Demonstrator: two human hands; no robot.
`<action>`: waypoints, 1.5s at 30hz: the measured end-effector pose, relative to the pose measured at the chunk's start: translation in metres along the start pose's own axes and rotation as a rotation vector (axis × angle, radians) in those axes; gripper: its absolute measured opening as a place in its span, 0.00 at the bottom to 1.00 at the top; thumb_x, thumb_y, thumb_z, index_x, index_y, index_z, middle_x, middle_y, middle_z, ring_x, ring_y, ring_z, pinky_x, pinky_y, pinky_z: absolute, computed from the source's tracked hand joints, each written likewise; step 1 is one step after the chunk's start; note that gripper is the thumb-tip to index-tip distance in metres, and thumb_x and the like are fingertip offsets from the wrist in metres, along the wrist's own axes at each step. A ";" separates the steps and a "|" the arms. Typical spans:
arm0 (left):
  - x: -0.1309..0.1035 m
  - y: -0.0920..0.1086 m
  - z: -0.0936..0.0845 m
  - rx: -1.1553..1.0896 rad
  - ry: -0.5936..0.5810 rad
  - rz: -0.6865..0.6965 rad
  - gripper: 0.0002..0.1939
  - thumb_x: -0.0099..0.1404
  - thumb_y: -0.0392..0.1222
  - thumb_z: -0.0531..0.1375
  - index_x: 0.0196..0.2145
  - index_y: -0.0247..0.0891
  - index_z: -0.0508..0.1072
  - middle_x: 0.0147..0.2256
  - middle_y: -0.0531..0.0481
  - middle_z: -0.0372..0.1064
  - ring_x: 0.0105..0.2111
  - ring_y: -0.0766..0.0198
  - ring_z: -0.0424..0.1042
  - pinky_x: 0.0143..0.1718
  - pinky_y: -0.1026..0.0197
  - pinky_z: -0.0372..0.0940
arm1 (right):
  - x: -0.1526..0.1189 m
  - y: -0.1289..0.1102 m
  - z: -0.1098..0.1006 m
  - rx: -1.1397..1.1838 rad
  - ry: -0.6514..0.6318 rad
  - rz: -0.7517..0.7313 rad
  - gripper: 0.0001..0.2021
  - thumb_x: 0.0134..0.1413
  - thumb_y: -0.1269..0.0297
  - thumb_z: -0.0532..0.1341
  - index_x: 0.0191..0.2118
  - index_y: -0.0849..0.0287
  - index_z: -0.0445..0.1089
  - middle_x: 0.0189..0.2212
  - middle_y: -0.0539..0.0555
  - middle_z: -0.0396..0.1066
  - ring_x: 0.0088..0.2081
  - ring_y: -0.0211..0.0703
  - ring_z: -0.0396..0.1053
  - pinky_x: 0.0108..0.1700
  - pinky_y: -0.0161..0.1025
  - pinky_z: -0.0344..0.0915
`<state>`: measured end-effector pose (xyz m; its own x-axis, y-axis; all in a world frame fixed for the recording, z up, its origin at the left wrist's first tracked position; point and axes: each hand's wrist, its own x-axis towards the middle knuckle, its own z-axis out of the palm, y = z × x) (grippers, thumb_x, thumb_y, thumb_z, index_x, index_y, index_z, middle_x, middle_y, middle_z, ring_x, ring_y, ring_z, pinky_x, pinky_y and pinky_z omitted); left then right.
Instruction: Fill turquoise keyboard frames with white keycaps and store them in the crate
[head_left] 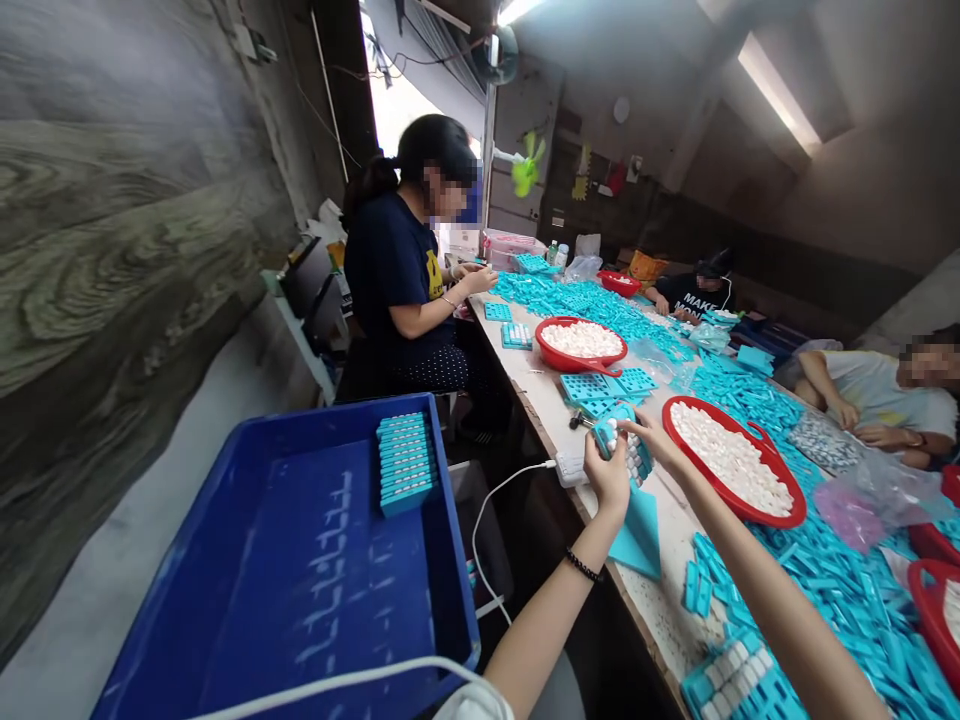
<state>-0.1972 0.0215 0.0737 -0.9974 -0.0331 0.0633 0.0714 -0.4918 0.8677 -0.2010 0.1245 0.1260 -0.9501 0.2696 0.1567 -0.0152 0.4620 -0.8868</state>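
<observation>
- Fingers of your left hand (609, 475) are closed around the left side of a turquoise holder (637, 456), just right of the frame's centre; that grip probably keeps it steady against your other hand.
- Your right hand (654, 440) has its fingers partly extended, reaching across to touch the holder; the contact is too small to make out, so I cannot tell whether they pinch anything.
- You have the holder tilted above the table's edge, with white pieces set in it; the tilt seems to leave that face open to your right fingers.
- Just right of your hands, a red basket (796, 506) is heaped with loose white pieces (724, 455), likely kept there for a short reach.
- At the lower right of the frame, a part-filled tray (739, 680) lies on the table (673, 590), beside scattered turquoise strips (847, 590) near your right forearm.
- Below your hands, a flat turquoise sheet (639, 535) lies at the table's edge; its purpose I cannot tell.
- Over on the lower left, a blue tub (247, 580) holds a turquoise stack (409, 462) in its upper right corner, packed close, perhaps to save room.
- Around the upper centre, a co-worker's hands (474, 279) meet above the table edge, near a second red basket (547, 357).
</observation>
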 end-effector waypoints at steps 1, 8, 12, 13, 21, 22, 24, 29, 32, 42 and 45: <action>0.001 0.000 0.003 -0.006 0.006 -0.009 0.17 0.60 0.42 0.66 0.47 0.38 0.75 0.47 0.41 0.77 0.48 0.52 0.76 0.51 0.56 0.67 | 0.002 0.000 -0.002 0.001 -0.008 0.003 0.28 0.49 0.42 0.65 0.49 0.60 0.73 0.48 0.58 0.75 0.53 0.57 0.68 0.59 0.49 0.62; 0.007 -0.006 0.007 -0.037 0.016 -0.038 0.16 0.63 0.46 0.64 0.46 0.36 0.75 0.45 0.40 0.78 0.45 0.53 0.77 0.46 0.57 0.69 | 0.006 -0.001 -0.005 0.000 -0.013 0.037 0.22 0.50 0.50 0.67 0.46 0.61 0.74 0.45 0.60 0.76 0.50 0.57 0.69 0.54 0.48 0.64; 0.013 -0.010 0.000 -0.014 0.014 -0.005 0.17 0.65 0.53 0.62 0.44 0.37 0.75 0.43 0.42 0.78 0.44 0.54 0.77 0.45 0.58 0.69 | 0.011 0.002 0.001 0.021 -0.037 0.022 0.26 0.48 0.47 0.67 0.48 0.59 0.74 0.44 0.58 0.75 0.50 0.55 0.69 0.56 0.48 0.63; 0.016 -0.010 -0.003 -0.005 0.010 0.007 0.17 0.65 0.54 0.62 0.43 0.37 0.75 0.42 0.42 0.78 0.43 0.55 0.77 0.44 0.58 0.69 | 0.012 0.003 0.002 0.029 -0.041 0.018 0.27 0.47 0.47 0.67 0.50 0.59 0.74 0.45 0.57 0.75 0.50 0.54 0.69 0.56 0.47 0.63; 0.038 -0.011 -0.032 0.086 -0.105 0.181 0.17 0.64 0.53 0.63 0.45 0.39 0.74 0.43 0.44 0.76 0.44 0.55 0.75 0.46 0.57 0.68 | 0.009 0.001 0.006 -0.002 0.004 -0.089 0.28 0.41 0.49 0.72 0.49 0.55 0.73 0.41 0.53 0.74 0.41 0.48 0.69 0.44 0.42 0.67; 0.039 -0.011 -0.035 0.096 -0.121 0.200 0.18 0.64 0.53 0.64 0.46 0.40 0.73 0.44 0.44 0.76 0.44 0.55 0.75 0.46 0.56 0.68 | 0.007 0.000 0.007 -0.005 0.007 -0.104 0.26 0.42 0.48 0.72 0.47 0.55 0.73 0.40 0.53 0.74 0.39 0.47 0.69 0.42 0.42 0.67; 0.041 -0.011 -0.040 0.110 -0.158 0.227 0.17 0.64 0.52 0.64 0.46 0.40 0.73 0.44 0.44 0.76 0.44 0.55 0.75 0.45 0.57 0.69 | 0.004 -0.003 0.010 0.006 0.004 -0.112 0.25 0.43 0.47 0.72 0.45 0.56 0.73 0.38 0.53 0.73 0.37 0.46 0.68 0.40 0.40 0.66; 0.041 -0.013 -0.048 0.127 -0.205 0.262 0.19 0.64 0.52 0.63 0.48 0.40 0.72 0.46 0.42 0.75 0.43 0.56 0.77 0.43 0.57 0.71 | -0.004 -0.005 0.017 -0.008 0.029 -0.157 0.23 0.45 0.48 0.71 0.44 0.57 0.74 0.40 0.54 0.74 0.41 0.47 0.69 0.44 0.41 0.66; 0.038 -0.012 -0.049 0.144 -0.188 0.275 0.19 0.66 0.52 0.62 0.50 0.40 0.71 0.47 0.41 0.75 0.45 0.55 0.76 0.47 0.56 0.70 | -0.006 -0.004 0.020 -0.011 0.044 -0.163 0.22 0.47 0.48 0.70 0.44 0.57 0.74 0.41 0.54 0.74 0.43 0.49 0.70 0.46 0.42 0.66; 0.032 0.004 -0.039 0.126 -0.057 0.213 0.15 0.67 0.53 0.60 0.44 0.39 0.73 0.40 0.43 0.75 0.39 0.55 0.75 0.41 0.57 0.68 | -0.005 -0.009 0.034 -0.041 0.143 -0.169 0.21 0.47 0.49 0.69 0.43 0.57 0.74 0.44 0.55 0.75 0.45 0.51 0.71 0.51 0.46 0.65; 0.035 0.006 -0.037 0.055 -0.058 0.146 0.15 0.65 0.52 0.63 0.42 0.39 0.74 0.39 0.44 0.75 0.40 0.55 0.74 0.43 0.58 0.68 | -0.003 -0.014 0.033 -0.065 0.153 -0.176 0.21 0.47 0.49 0.69 0.43 0.56 0.74 0.44 0.55 0.76 0.46 0.52 0.71 0.53 0.47 0.65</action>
<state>-0.2321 -0.0152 0.0626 -0.9746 -0.0496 0.2183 0.2177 -0.4373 0.8726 -0.2081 0.0893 0.1235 -0.8763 0.3030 0.3745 -0.1512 0.5653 -0.8109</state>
